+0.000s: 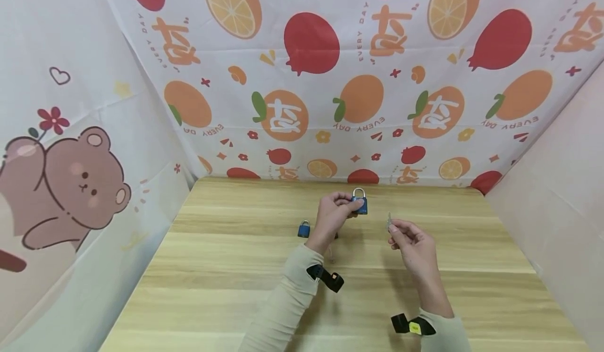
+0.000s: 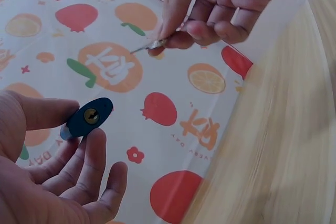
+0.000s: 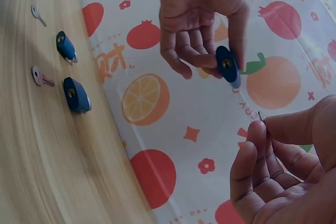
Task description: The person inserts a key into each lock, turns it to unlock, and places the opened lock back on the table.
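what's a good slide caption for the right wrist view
Left hand holding a blue padlock, right hand holding a key, two more padlocks and two keys on the wooden table.

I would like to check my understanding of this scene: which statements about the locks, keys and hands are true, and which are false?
1. The left hand holds a blue padlock. True.
2. The right hand pinches a key. True.
3. This key is inside the held padlock. False: the two are apart.
4. Two more padlocks rest on the table. True.
5. Those two are red. False: they are blue as well.
6. Only one key lies on the table. False: the right wrist view shows two keys there.
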Demonstrator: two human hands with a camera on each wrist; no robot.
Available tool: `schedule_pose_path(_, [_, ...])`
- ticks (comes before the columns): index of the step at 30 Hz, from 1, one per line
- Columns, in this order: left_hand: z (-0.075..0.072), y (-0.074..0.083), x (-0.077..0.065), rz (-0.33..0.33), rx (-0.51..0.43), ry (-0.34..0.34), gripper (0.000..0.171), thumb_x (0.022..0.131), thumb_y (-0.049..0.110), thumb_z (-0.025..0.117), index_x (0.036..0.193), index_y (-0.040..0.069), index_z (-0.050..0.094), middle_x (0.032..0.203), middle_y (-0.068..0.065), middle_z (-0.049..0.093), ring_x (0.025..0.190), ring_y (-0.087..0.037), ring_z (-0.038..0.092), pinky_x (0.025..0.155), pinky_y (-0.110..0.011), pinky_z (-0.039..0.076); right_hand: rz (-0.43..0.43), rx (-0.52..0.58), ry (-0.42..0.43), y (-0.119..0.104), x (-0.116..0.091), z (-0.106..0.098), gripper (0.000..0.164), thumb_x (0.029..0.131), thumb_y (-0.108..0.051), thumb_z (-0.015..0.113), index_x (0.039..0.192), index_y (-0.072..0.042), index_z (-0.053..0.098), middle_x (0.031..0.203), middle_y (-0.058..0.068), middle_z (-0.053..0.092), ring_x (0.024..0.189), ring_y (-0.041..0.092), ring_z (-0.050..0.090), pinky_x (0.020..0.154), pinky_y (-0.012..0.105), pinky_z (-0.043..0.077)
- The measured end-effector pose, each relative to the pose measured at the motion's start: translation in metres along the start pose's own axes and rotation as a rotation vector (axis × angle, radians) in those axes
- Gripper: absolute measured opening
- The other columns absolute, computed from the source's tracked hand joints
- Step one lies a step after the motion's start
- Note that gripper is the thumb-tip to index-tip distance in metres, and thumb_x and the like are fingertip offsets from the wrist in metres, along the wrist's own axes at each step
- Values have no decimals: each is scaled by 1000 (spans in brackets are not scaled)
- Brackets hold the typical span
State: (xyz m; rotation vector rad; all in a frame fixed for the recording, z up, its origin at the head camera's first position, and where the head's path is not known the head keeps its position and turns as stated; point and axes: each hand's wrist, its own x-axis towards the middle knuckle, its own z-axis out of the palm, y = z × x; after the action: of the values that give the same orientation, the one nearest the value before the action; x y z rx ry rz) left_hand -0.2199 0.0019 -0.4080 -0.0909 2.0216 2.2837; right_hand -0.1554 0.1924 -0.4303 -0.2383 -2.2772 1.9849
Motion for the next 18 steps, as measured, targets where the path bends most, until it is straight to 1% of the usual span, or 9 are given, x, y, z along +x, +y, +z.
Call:
schedule_pose_path(7, [-1, 3, 1, 8, -50, -6, 25, 87, 16, 80, 102, 1, 68, 79, 1, 69, 66, -8, 68, 70, -23, 59, -11, 9, -42, -1, -1, 9, 30, 98, -15, 67, 121, 5, 67, 83, -15, 70, 73, 3, 65, 69, 19, 56])
schedule_pose_path(14, [-3, 1, 1, -3, -64, 12, 25, 88, 16, 80, 103, 0, 67, 85, -4, 73, 69, -10, 70, 74, -26, 61, 20, 24, -59, -2, -3, 16, 29, 98, -13, 68, 120, 5, 67, 87, -7, 71, 73, 5, 66, 69, 20, 57])
schedule_pose_path(18, [-3, 1, 1, -4, -56, 14, 24, 89, 16, 79, 103, 1, 68, 89, -6, 75, 71, -9, 70, 76, -29, 62, 25, 25, -70, 0, -3, 19, 29, 97, -12, 68, 120, 5, 67, 87, -9, 71, 73, 5, 66, 69, 20, 56])
